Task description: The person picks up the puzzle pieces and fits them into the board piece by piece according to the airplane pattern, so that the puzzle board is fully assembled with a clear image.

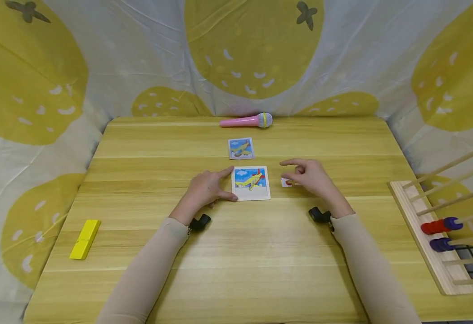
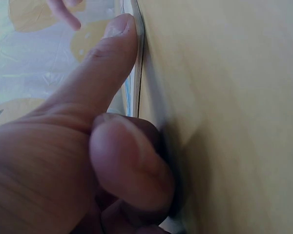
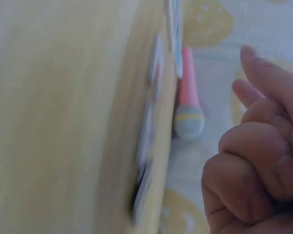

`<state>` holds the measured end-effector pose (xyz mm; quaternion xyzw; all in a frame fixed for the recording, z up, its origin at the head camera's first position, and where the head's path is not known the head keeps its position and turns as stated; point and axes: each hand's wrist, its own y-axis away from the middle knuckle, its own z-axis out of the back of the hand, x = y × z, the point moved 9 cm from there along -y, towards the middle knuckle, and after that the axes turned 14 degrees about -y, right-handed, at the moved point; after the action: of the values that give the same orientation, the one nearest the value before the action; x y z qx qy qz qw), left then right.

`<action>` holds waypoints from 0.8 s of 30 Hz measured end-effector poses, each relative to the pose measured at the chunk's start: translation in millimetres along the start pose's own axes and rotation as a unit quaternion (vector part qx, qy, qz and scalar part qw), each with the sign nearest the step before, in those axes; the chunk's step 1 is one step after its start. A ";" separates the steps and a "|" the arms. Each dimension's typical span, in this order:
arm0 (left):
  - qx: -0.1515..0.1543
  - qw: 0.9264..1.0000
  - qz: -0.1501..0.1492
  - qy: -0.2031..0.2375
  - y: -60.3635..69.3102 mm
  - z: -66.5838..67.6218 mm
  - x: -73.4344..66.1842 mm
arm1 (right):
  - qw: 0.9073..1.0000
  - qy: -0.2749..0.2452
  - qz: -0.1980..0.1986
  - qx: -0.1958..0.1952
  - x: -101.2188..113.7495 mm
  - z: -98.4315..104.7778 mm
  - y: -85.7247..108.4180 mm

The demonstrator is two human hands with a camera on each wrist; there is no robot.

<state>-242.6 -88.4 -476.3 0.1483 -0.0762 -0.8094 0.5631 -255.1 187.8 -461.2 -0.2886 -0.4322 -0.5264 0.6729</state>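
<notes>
A square puzzle board (image 1: 253, 193) lies mid-table, with a yellow airplane on blue sky in its upper part and a bare pale strip along the bottom. My left hand (image 1: 205, 189) touches its left edge, forefinger at the upper corner and thumb at the lower; the thumb (image 2: 100, 63) presses that edge in the left wrist view. To the right, my right hand (image 1: 311, 177) hovers over small puzzle pieces (image 1: 286, 182), partly hidden beneath it. Its forefinger and thumb are apart with nothing between them, the other fingers curled. The pieces (image 3: 145, 131) look blurred in the right wrist view.
An airplane picture card (image 1: 241, 149) lies just beyond the board. Behind it is a pink toy microphone (image 1: 240, 122) near the back edge. Yellow blocks (image 1: 84, 239) sit at the left, and a wooden peg rack (image 1: 422, 243) with red and blue discs stands at the right.
</notes>
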 end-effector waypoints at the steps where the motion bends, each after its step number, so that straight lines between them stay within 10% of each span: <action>1: 0.000 1.000 0.000 0.001 -0.1 -0.1 0.0 | 1.000 -0.009 -0.010 -0.005 -6.4 6.9 3.7; 8: 0.001 1.000 0.000 0.005 0.0 -0.2 0.0 | 0.997 -0.024 -0.067 0.004 -35.4 16.9 20.4; 24: 0.004 1.000 0.004 0.003 -0.8 -0.9 0.6 | 0.998 0.025 -0.053 -0.002 -37.8 9.3 19.7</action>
<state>-243.3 -88.6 -477.5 0.1527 -0.0777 -0.8065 0.5659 -241.5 218.5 -489.0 -0.2538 -0.4287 -0.5692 0.6541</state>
